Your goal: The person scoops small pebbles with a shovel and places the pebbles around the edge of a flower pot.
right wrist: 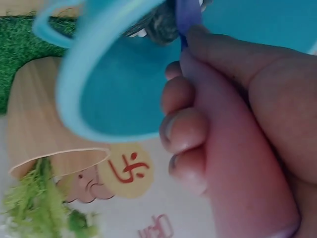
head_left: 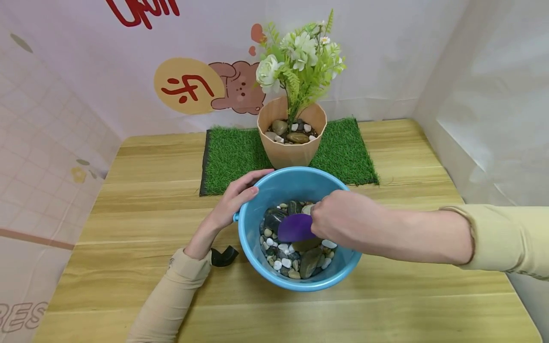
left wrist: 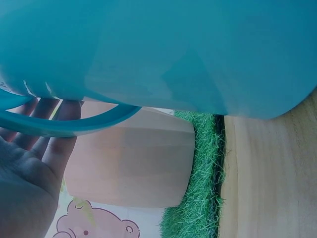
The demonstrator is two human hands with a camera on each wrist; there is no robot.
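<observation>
A blue bucket (head_left: 268,278) stands on the table with dark, brown and white stones (head_left: 309,262) in it. Over the bucket, my right hand (head_left: 349,221) grips a small trowel by its pink handle (right wrist: 237,148). Its purple blade (head_left: 296,227) is down among the stones, its tip partly hidden. On the bucket's left side, my left hand (head_left: 233,202) rests against the rim with fairly straight fingers. In the left wrist view those fingers (left wrist: 62,148) reach behind a blue loop (left wrist: 74,126) on the bucket and touch its outer wall.
Behind the bucket, a peach flowerpot (head_left: 289,155) with white flowers (head_left: 300,50) and stones stands on an artificial grass mat (head_left: 236,152). A bent black piece (head_left: 224,256) lies on the wooden table (head_left: 141,205) beside my left forearm. Printed cloth walls (head_left: 377,57) stand around the table.
</observation>
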